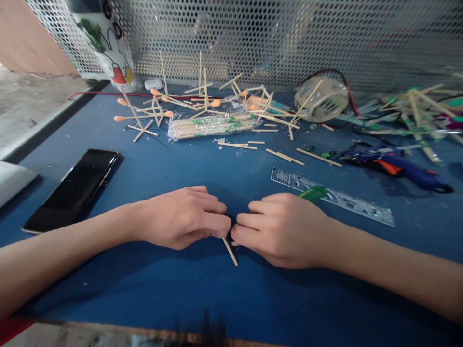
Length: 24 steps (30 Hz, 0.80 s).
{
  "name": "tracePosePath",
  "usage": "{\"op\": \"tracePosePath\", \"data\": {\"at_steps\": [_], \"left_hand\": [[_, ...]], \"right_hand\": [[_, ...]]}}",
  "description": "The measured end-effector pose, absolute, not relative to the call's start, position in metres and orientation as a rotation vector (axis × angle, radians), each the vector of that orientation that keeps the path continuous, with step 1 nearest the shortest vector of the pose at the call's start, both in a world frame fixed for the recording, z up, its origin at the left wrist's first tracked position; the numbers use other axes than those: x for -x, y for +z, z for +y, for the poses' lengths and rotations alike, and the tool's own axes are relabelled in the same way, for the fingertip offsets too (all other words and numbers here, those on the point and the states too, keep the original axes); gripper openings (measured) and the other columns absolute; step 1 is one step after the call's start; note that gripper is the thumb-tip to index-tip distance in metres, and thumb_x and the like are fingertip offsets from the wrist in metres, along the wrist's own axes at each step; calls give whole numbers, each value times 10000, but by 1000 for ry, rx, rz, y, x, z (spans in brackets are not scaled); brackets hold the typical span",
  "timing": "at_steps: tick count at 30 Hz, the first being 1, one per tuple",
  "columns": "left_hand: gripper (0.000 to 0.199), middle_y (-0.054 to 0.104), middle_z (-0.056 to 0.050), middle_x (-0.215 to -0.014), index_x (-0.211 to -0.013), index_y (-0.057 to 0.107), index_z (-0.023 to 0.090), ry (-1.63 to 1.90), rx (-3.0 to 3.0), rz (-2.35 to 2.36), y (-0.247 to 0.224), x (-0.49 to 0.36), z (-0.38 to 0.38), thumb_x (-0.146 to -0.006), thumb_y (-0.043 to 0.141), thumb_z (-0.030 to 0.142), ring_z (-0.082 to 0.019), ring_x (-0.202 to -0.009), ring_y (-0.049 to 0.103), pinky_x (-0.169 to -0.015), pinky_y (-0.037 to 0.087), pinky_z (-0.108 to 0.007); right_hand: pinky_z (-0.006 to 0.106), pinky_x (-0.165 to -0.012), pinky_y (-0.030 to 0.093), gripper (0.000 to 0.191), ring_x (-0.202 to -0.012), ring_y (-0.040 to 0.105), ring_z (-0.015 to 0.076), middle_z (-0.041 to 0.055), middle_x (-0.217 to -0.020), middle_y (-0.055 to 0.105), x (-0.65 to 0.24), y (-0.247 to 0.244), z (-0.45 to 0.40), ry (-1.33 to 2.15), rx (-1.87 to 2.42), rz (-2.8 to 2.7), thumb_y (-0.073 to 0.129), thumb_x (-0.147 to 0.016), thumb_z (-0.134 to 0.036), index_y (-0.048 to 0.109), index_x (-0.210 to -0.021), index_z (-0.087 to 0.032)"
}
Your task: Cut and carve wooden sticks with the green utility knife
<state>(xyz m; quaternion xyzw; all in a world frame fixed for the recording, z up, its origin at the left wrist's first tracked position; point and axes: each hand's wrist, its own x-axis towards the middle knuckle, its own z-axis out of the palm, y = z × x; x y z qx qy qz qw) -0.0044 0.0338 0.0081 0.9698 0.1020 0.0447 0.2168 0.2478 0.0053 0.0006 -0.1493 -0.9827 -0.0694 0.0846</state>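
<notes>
Fingers (217, 222): left hand (183, 217), curled tight, is gripping thin stick (230, 252) | right hand (285, 230), curled, is pinching pale stick end (235, 244) | clear ruler (352, 204) is lying on bench (162, 289)

The table (144, 289) is blue, the stick (230, 252) pale tan, the phone (74, 189) black, the glue gun (410, 167) blue with an orange trigger (388, 167), the panel (253, 38) dotted grey.

From where I stand, no words readable | plastic packet (217, 126): green print, illegible | ruler (352, 205): markings too small to read
</notes>
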Motion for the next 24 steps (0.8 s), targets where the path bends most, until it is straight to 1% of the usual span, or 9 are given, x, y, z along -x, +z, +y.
{"op": "tracePosePath", "data": {"at_steps": [3,7,12,16,20,24], "left_hand": [[232,615,-40,-843,-932,579,205,144,-2691,264,7,4,34,-1067,391,228,-187,-776,572,-741,346,-347],[222,617,-31,-843,-891,540,206,139,-2696,280,6,3,34,-1059,395,212,-183,-764,566,-727,344,-347],[223,619,-29,-843,-893,547,204,160,-2665,288,8,3,34,-1060,402,227,-178,-765,575,-737,350,-343],[226,635,-33,-863,-950,596,212,124,-2607,296,10,6,33,-1063,401,219,-180,-815,596,-766,359,-338],[214,630,-32,-849,-964,614,213,116,-2576,284,12,6,33,-1052,419,216,-181,-814,591,-773,361,-345],[193,626,-22,-852,-953,608,214,104,-2563,275,13,7,34,-1042,438,199,-178,-816,586,-777,354,-341]], "right_hand": [[342,-539,161,132,-565,449,179,-56,-714,606,-248,3,8,-163,432,-2977,466,-956,-194,575,-932,-263],[338,-545,152,160,-560,448,174,-48,-713,624,-245,1,1,-181,473,-2946,461,-958,-185,601,-965,-262],[350,-539,170,196,-548,423,173,-33,-641,584,-239,-5,-10,-301,527,-2788,455,-981,-212,620,-881,-244],[343,-534,202,235,-547,401,175,-39,-631,554,-240,-5,-7,-286,462,-2752,440,-988,-232,579,-800,-243],[345,-535,240,239,-563,416,182,-46,-648,558,-243,-5,-2,-264,432,-2755,443,-994,-282,560,-788,-256],[343,-535,246,235,-576,426,186,-44,-663,572,-243,-5,-3,-244,445,-2785,449,-997,-315,570,-803,-260]]}}
